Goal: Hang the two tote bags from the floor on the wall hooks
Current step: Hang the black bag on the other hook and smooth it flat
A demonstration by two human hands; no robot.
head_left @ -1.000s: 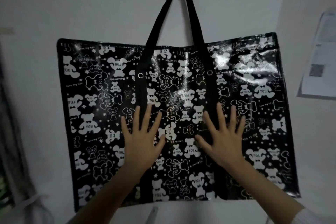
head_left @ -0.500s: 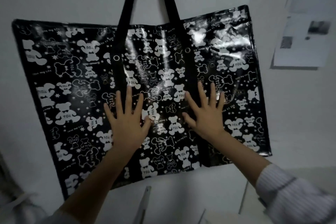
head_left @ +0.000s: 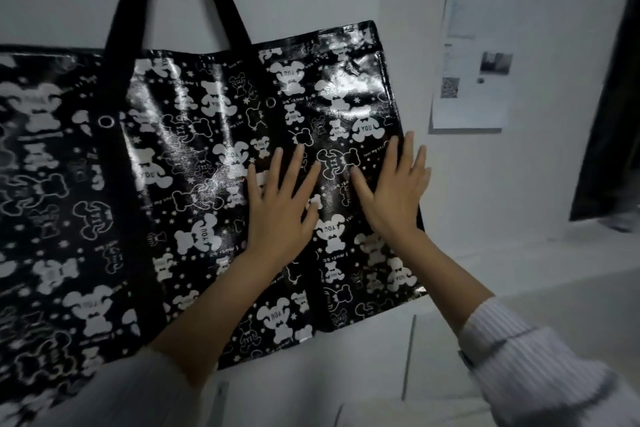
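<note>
A large glossy black tote bag (head_left: 194, 163) printed with white bears hangs flat against the white wall by its black straps (head_left: 128, 10). The hook lies above the frame, out of sight. My left hand (head_left: 277, 204) lies flat on the bag's right half with fingers spread. Beside it, my right hand (head_left: 394, 191) presses flat near the bag's right edge, fingers straight. Neither hand grips anything. No second tote bag shows in this view.
A printed paper sheet (head_left: 474, 59) is stuck to the wall right of the bag. A dark curtain or cloth (head_left: 613, 114) hangs at the far right above a pale ledge (head_left: 540, 253). A white surface with seams (head_left: 408, 357) lies below the bag.
The view has swung right and down, so the bag sits further left and the hook has left the frame. Both hands have slid toward the bag's right edge, still flat.
</note>
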